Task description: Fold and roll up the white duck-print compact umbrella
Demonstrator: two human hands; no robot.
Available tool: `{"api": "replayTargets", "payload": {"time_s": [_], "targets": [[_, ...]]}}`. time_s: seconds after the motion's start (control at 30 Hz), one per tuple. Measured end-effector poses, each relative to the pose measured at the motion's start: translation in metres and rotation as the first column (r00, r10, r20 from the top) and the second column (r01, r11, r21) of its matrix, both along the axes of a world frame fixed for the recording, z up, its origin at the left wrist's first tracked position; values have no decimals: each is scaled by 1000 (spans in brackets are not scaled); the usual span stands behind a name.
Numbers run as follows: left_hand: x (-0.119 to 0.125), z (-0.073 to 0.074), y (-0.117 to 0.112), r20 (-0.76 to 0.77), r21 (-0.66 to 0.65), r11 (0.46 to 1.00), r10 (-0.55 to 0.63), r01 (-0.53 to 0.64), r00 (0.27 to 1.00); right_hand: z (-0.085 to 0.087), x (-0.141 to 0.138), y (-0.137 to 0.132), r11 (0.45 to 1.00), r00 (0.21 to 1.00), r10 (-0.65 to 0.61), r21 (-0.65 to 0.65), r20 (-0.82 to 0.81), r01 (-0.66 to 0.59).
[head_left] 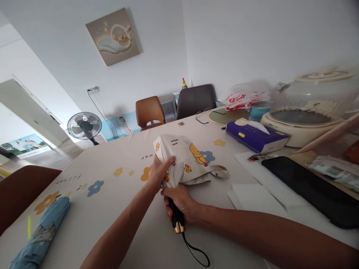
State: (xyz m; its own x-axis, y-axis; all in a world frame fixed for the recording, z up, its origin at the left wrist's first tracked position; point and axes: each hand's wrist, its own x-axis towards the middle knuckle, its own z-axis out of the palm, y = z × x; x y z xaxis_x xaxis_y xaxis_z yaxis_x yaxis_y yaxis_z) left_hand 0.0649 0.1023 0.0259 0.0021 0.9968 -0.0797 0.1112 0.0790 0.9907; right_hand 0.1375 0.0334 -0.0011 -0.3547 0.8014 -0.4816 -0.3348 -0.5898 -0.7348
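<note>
A white folding umbrella (pixel 182 149) printed with yellow ducks is held over the table, its cloth loose and partly bunched. My left hand (pixel 161 172) grips the cloth on its left side, thumb lying on top. Just below, my right hand (pixel 181 203) is wrapped round the black handle, which ends in a gold cap with a black wrist strap (pixel 198 256) hanging down. A flap of the cloth sticks out to the right. On the left of the table lies a folded blue umbrella (pixel 46 231).
On the right are a black phone (pixel 311 190), white paper sheets (pixel 255 198), a purple tissue pack (pixel 256 136), a glass-lidded pot (pixel 305 108) and a plastic bag (pixel 244 95). Glasses (pixel 202 116) lie farther back. Chairs (pixel 150 111) and a fan (pixel 84 127) stand beyond the table (pixel 112 209).
</note>
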Motion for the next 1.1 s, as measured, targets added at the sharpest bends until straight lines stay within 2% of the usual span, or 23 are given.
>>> {"api": "replayTargets", "payload": {"time_s": [0.07, 0.13, 0.3, 0.5, 0.57, 0.63, 0.7, 0.77, 0.87, 0.97, 1.03, 1.1], "targets": [[1, 2, 4, 154, -34, 997, -60, 66, 986, -1, 1, 1, 1000, 1000, 0, 25, 12, 0], [1, 2, 8, 237, -57, 997, -32, 47, 971, -2, 1, 3, 999, 1000, 21, 35, -7, -20], [2, 0, 10, 310, -32, 994, 107, -102, 945, -6, 2, 8, 992, 993, 108, 73, -55, -104], [2, 8, 9, 370, -32, 992, 122, -119, 921, -5, 6, 8, 980, 986, 154, 137, -59, -145], [-1, 11, 10, 415, -38, 996, 88, -79, 906, -4, 7, 7, 972, 981, 183, 160, -67, -170], [-6, 14, 12, 465, -86, 996, 23, 19, 885, -2, 8, 4, 969, 977, 200, 163, -72, -187], [-13, 16, 16, 518, -171, 976, -30, 137, 855, -1, 7, 1, 967, 973, 214, 161, -80, -199], [-21, 17, 22, 560, -231, 952, -40, 202, 828, 1, 6, -1, 965, 969, 227, 157, -102, -210], [-28, 14, 32, 581, -203, 957, -51, 205, 813, 3, 3, -4, 972, 967, 228, 90, -116, -219], [-28, 4, 43, 558, -147, 968, -90, 204, 825, 4, -1, -7, 977, 972, 205, -41, -116, -211], [-26, -6, 51, 508, -149, 970, -93, 194, 856, 3, -3, -7, 975, 972, 176, -111, -154, -194], [-25, -17, 59, 392, -163, 978, -56, 130, 918, 1, -4, -5, 972, 973, 121, -175, -194, -156]]}}
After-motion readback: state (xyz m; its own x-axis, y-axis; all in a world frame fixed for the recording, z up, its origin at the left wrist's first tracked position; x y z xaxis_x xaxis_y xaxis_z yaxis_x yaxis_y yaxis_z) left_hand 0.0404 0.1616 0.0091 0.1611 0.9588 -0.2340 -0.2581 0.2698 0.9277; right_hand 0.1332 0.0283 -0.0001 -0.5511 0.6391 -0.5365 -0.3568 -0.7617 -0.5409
